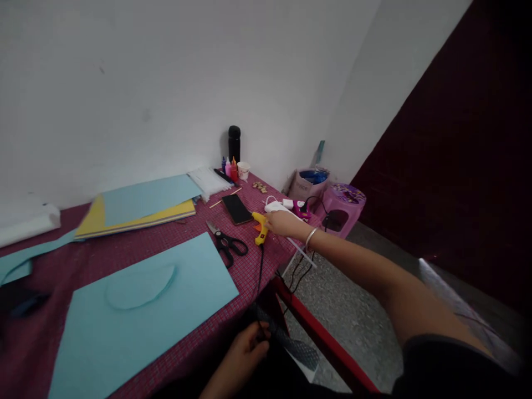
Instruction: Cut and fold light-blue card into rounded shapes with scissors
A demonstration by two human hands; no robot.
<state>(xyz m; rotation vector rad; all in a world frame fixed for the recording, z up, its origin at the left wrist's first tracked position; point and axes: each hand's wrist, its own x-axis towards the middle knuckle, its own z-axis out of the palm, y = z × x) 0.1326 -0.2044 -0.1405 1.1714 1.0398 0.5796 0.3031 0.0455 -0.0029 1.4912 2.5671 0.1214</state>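
A yellow glue gun (261, 236) lies at the table's right part, its black cord running down over the front edge. My right hand (281, 223) reaches across from the right; its fingers are closed at the glue gun, and a white glue stick sticks out below the hand. Below the table edge, my left hand (250, 348) is curled around the dark cord. Left of the glue gun are open black-handled scissors (226, 241) and a dark phone (236, 208). A light blue sheet (158, 327) with a curved blue strip (160, 296) on it covers the table's front.
Blue and yellow sheets (152, 199), a pack of white sticks (209, 182), small paint bottles (231, 169), a black flask (234, 144) and a paper cup (243, 170) stand or lie toward the wall. A pink stool (347, 208) and a box (300, 187) are beyond the table's right edge.
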